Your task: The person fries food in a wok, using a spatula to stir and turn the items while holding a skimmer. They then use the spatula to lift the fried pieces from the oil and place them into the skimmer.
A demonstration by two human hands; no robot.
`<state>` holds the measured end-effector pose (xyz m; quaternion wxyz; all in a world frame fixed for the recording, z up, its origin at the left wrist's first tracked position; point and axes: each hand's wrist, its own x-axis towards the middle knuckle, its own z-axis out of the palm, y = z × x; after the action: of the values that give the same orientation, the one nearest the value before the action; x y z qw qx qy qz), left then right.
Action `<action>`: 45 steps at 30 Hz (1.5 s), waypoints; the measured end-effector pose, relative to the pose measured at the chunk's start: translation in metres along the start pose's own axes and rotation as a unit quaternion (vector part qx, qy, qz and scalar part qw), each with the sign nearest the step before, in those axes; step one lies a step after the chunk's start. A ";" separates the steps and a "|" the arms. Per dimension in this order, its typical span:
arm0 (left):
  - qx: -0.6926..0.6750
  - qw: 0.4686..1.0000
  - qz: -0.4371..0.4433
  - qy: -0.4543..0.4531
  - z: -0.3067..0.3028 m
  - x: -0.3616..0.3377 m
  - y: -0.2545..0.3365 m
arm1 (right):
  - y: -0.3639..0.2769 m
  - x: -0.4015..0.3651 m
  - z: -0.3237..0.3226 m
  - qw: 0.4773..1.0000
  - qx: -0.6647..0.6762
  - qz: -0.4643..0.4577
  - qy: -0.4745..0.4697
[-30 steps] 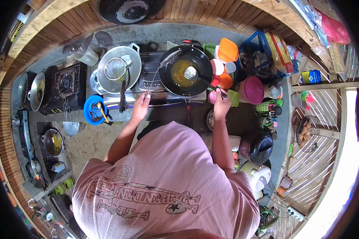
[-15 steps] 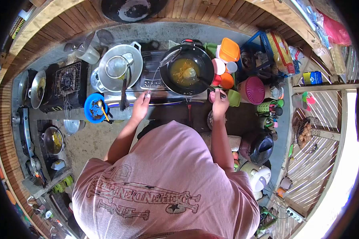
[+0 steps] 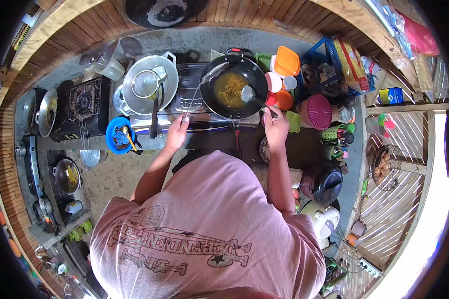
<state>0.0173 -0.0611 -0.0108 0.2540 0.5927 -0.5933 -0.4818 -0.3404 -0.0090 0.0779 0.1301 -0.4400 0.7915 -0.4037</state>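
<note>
A black wok with yellow oil and noodle-like food sits on the stove. My right hand grips the dark handle of a metal ladle, whose bowl is over the right side of the wok. My left hand holds the thin handle of a long metal spatula, whose blade rests on the wok's left rim.
A steel pot with a strainer stands left of the wok, and a blue bowl is at the counter's front. A black burner is further left. Coloured plastic containers, a pink lid and a rice cooker crowd the right.
The ladle dipped into the middle of the wok, then moved to its right side. My right hand shifted slightly up. My left hand and the spatula stayed put.
</note>
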 end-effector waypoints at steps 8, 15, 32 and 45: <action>0.000 1.000 0.010 0.002 -0.001 0.004 -0.001 | -0.014 -0.001 -0.019 0.969 -0.035 -0.236 -0.058; 0.014 1.000 0.018 0.006 -0.004 0.004 0.009 | -0.014 -0.021 -0.047 0.973 0.014 -0.204 -0.102; -0.033 0.999 0.039 0.007 0.011 0.013 -0.021 | 0.022 -0.035 0.008 0.977 0.167 -0.072 -0.115; -0.024 1.000 -0.009 0.000 0.009 0.009 -0.004 | 0.005 -0.053 -0.051 0.986 0.051 -0.057 -0.149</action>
<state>0.0097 -0.0667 -0.0204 0.2638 0.5916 -0.5765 -0.4980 -0.3411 0.0619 0.0987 0.2453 -0.5321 0.7157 -0.3800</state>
